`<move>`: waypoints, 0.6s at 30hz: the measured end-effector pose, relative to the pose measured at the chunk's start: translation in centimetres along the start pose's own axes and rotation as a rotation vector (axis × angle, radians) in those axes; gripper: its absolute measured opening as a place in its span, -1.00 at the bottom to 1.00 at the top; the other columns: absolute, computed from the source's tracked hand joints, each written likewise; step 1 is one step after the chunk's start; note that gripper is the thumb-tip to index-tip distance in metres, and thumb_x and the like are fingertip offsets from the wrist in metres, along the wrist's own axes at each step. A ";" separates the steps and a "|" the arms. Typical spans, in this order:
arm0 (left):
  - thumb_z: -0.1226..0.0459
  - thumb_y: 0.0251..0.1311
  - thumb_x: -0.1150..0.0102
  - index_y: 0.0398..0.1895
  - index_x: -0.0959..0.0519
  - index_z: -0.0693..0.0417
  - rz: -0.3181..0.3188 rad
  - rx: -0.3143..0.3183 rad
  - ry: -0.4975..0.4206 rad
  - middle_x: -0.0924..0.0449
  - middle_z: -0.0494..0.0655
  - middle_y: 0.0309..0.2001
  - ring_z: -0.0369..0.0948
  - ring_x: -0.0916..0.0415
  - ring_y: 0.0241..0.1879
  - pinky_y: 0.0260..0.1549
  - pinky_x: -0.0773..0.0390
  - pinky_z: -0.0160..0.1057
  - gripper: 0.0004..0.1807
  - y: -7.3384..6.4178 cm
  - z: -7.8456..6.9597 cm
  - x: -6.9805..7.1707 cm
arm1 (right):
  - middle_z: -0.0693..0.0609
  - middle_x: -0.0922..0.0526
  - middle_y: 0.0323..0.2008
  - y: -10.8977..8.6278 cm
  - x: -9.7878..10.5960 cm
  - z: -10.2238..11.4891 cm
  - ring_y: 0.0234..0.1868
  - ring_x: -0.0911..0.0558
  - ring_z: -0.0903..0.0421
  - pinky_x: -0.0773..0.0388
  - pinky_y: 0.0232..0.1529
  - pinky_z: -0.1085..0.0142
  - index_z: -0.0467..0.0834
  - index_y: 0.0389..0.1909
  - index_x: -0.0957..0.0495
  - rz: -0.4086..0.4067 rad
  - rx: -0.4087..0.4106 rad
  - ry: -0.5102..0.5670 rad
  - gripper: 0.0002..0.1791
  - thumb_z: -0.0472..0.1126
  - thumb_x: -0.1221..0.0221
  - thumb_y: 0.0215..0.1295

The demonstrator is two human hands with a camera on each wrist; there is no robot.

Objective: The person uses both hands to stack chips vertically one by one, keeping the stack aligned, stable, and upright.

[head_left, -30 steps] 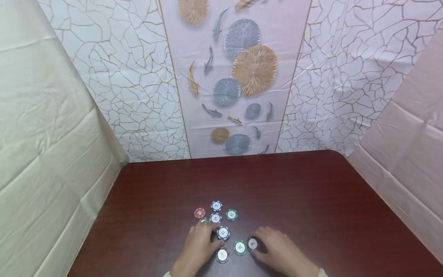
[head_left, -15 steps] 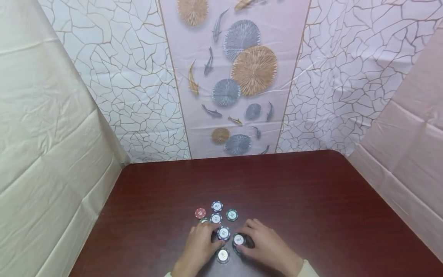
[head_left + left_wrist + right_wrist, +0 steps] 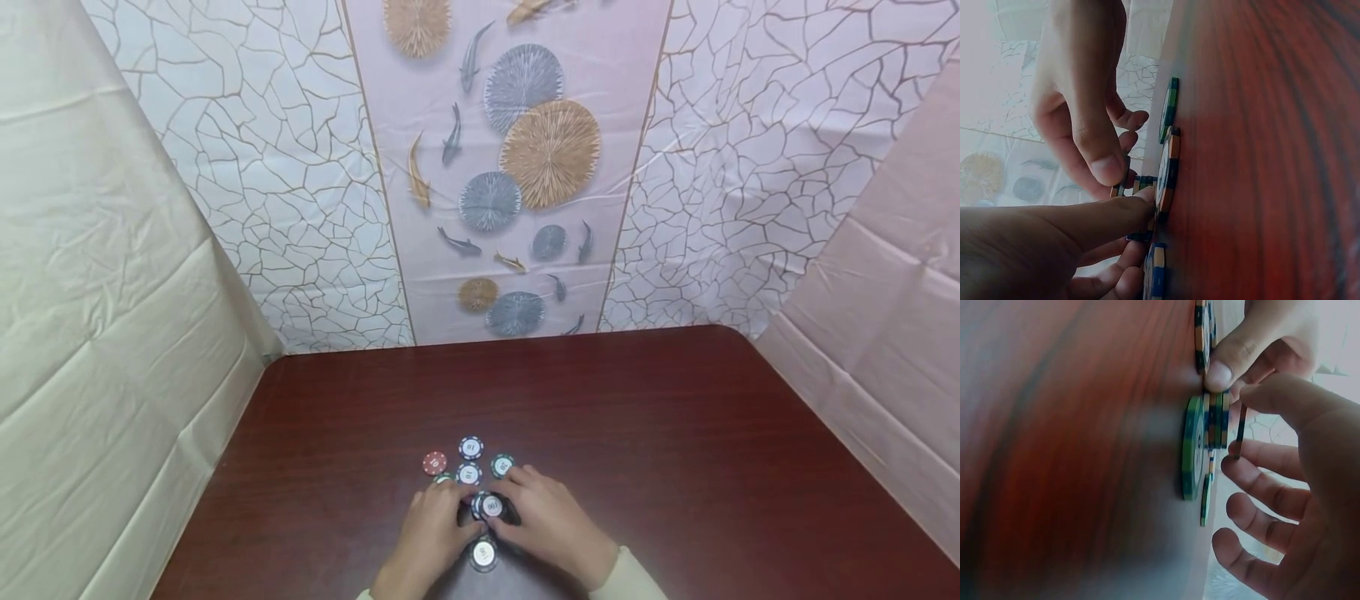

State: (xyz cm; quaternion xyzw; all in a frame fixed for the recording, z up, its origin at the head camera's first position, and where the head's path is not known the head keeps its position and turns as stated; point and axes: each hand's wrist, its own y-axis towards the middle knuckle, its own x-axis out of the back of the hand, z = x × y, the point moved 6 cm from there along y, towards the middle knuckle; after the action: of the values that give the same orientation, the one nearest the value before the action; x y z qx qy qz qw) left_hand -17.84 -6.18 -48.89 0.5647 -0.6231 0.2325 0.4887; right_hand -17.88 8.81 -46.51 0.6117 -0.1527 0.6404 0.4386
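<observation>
A short stack of poker chips [image 3: 1216, 422] stands on the table, its top partly hidden in the head view. My left hand [image 3: 431, 529] holds that stack between thumb and fingers. My right hand [image 3: 555, 529] pinches a black poker chip [image 3: 492, 506] by its edges, with "100" on its face. In the right wrist view a narrow gap separates this chip from the stack below it. A green chip [image 3: 1191, 450] lies flat under my right hand, hidden from the head view. Toward the near edge lies another chip [image 3: 483, 554] with a pale centre.
Beyond the stack lie a red chip [image 3: 434, 463], two dark blue-and-white chips [image 3: 471, 447] and a green chip [image 3: 502, 464]. Another green chip [image 3: 443, 477] is partly behind my left fingers. Patterned cloth [image 3: 517, 208] hangs at the back of the dark red table [image 3: 675, 417].
My right hand has carried the black chip leftward, from beside the green chip, across it, to above the stack. My left hand has stayed at the stack.
</observation>
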 end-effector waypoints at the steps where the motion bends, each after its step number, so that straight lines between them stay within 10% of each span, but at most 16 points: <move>1: 0.12 -0.11 -0.67 -0.04 -0.79 -0.05 -0.004 -0.002 0.001 -0.77 -0.18 -0.18 -0.14 -0.67 -0.07 -0.16 -0.54 -0.02 -0.52 0.0 0.0 0.0 | 0.15 -0.64 -0.16 0.0 -0.1 0.0 -0.21 -0.56 0.21 -0.61 -0.31 0.29 -0.05 0.08 -0.74 -0.004 -0.002 -0.004 -0.57 0.02 -0.43 0.22; 18: 0.11 -0.13 -0.68 -0.04 -0.79 -0.06 -0.021 -0.003 -0.009 -0.76 -0.20 -0.20 -0.15 -0.67 -0.09 -0.16 -0.54 -0.03 -0.51 -0.1 0.0 0.1 | 0.12 -0.68 0.06 -0.6 -1.1 0.3 -0.01 -0.64 0.08 -0.70 -0.25 0.02 -0.02 0.17 -0.67 -0.020 -0.162 0.136 -0.51 -0.10 -0.46 0.19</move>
State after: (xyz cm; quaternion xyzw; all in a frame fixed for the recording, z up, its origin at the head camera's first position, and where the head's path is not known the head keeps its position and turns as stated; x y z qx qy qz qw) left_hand -17.73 -6.24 -48.84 0.5716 -0.6197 0.2237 0.4890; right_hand -17.37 8.59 -47.65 0.5310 -0.1676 0.6615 0.5024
